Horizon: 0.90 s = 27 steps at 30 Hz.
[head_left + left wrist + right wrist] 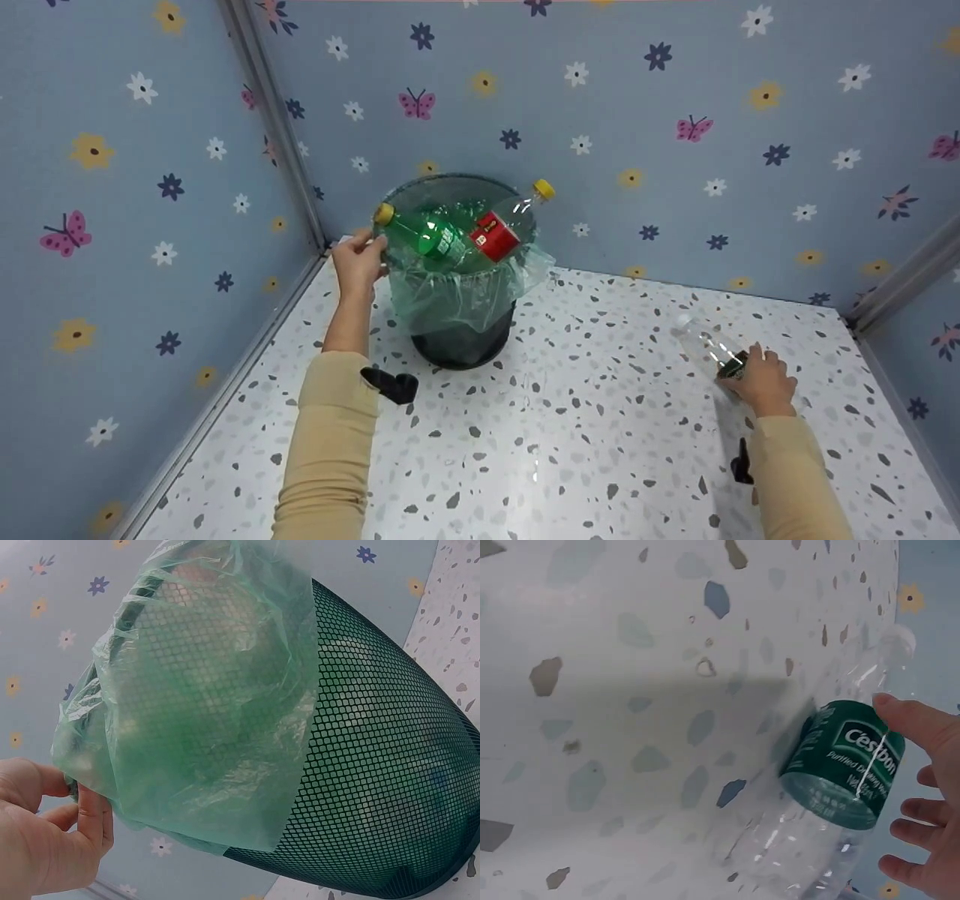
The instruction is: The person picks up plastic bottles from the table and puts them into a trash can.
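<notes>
In the head view my left hand (358, 262) pinches the rim of a dark mesh wastebasket (461, 349), over which a thin green plastic bag (450, 300) is folded. The left wrist view shows the thumb and fingers (91, 821) at the bag's edge. Inside the basket lie a green bottle (431, 238) with a yellow cap and a clear bottle (496, 236) with a red label and yellow cap. At the right, my right hand (765, 381) is at a clear water bottle (844, 761) with a green label lying on its side; the thumb meets the label, the other fingers are spread.
The speckled white surface (570, 420) runs between the basket and the water bottle. Blue flowered walls (615, 135) stand behind and at both sides, and the basket is near the left back corner.
</notes>
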{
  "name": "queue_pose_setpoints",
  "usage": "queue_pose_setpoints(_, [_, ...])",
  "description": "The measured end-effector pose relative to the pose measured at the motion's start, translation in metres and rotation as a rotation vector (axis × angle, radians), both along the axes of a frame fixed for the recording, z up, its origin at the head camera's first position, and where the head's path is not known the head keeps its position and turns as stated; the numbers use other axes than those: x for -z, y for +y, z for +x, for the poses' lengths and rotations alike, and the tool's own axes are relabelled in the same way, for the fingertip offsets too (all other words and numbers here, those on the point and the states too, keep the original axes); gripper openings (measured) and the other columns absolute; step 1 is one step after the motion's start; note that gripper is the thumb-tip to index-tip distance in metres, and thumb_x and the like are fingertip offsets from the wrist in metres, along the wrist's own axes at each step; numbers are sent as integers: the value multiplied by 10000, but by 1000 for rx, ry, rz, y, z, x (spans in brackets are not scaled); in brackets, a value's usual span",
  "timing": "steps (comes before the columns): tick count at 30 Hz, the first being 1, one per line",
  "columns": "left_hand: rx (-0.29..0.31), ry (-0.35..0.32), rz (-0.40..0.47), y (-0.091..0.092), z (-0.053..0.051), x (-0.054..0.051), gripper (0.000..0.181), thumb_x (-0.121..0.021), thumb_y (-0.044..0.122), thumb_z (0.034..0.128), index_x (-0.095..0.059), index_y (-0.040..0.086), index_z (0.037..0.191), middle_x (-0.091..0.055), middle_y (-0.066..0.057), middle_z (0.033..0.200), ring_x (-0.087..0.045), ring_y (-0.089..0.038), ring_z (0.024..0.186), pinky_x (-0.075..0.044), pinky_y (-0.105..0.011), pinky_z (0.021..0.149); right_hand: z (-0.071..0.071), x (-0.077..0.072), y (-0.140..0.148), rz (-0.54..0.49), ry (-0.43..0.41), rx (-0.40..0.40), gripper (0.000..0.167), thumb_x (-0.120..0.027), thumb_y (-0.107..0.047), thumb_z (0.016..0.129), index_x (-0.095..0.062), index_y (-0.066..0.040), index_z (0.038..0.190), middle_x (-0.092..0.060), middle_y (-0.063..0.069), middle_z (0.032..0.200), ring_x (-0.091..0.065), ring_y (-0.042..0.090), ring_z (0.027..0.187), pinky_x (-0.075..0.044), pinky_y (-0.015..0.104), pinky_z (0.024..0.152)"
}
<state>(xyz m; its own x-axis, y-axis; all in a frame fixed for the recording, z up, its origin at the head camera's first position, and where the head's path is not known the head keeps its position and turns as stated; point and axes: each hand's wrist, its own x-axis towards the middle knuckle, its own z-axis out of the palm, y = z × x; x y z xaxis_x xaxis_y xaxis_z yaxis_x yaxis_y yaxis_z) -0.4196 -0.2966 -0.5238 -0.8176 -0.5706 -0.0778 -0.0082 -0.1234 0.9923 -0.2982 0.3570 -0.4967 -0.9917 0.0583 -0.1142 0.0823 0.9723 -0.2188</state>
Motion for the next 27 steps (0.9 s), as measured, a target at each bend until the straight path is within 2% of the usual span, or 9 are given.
queue_pose_setpoints(7, [-11, 127, -52, -28, -52, 69, 489, -684, 537, 663, -584, 373, 1113, -506, -42, 1059, -576, -214, 859, -488, -421, 573, 10, 14, 15, -33, 13, 24, 942, -714, -267, 729, -122, 142, 1337, -165, 409, 1247, -182, 578, 1112, -211, 682, 837])
queue_pose_setpoints(11, [-33, 167, -55, -34, -70, 89, 521, -682, 544, 655, -561, 378, 1135, -495, -36, 1084, -572, -221, 877, -497, -377, 589, 14, 20, 19, -55, -12, 58, 970, -732, -222, 711, -91, 117, 1354, -123, 404, 1279, -132, 588, 1132, -167, 696, 844])
queue_pose_setpoints(12, [-18, 164, -24, -32, -65, 81, 509, -681, 502, 691, -551, 360, 1162, -497, -34, 1085, -573, -203, 854, -494, -352, 569, 15, 21, 19, -57, -17, 69, 967, -731, -221, 710, -94, 111, 1356, -129, 403, 1279, -137, 586, 1133, -164, 694, 848])
queue_pose_setpoints(13, [1, 139, 5, -18, -37, 48, 488, -668, 438, 746, -538, 320, 1201, -499, -49, 1096, -574, -199, 845, -491, -335, 566, 15, 21, 19, -59, -23, 78, 960, -728, -221, 713, -97, 106, 1358, -132, 404, 1278, -143, 583, 1133, -161, 693, 852])
queue_pose_setpoints(15, [39, 90, 60, -6, -13, 16, 473, -626, 327, 825, -492, 243, 1270, -502, -74, 1107, -571, -195, 819, -485, -308, 568, 16, 22, 20, -60, -27, 90, 946, -721, -235, 719, -109, 98, 1359, -147, 406, 1270, -165, 580, 1126, -172, 686, 852])
queue_pose_setpoints(18, [51, 19, 79, 4, 10, -14, 457, -610, 262, 849, -487, 189, 1283, -505, -68, 1108, -575, -185, 805, -467, -381, 515, 17, 22, 20, -56, -21, 91, 922, -712, -260, 725, -139, 96, 1353, -188, 412, 1237, -219, 573, 1098, -212, 671, 833])
queue_pose_setpoints(23, [-9, 127, -41, -24, -45, 58, 521, -697, 506, 671, -544, 380, 1152, -505, 11, 1085, -584, -170, 811, -464, -399, 483, 15, 21, 18, -19, -20, 82, 887, -704, -261, 731, -178, 136, 1325, -244, 417, 1187, -266, 557, 1073, -240, 656, 833])
queue_pose_setpoints(26, [-4, 147, -13, -19, -36, 49, 535, -721, 456, 674, -547, 349, 1169, -505, 17, 1091, -584, -160, 781, -456, -396, 476, 14, 18, 18, 13, -21, 52, 858, -702, -245, 731, -208, 168, 1298, -288, 416, 1154, -310, 545, 1049, -269, 647, 826])
queue_pose_setpoints(27, [12, 118, 6, -6, -7, 16, 516, -705, 395, 727, -534, 309, 1206, -506, -7, 1102, -578, -156, 765, -456, -378, 478, 13, 18, 18, 24, -22, 42, 849, -703, -244, 730, -220, 174, 1289, -302, 414, 1141, -329, 541, 1036, -284, 643, 816])
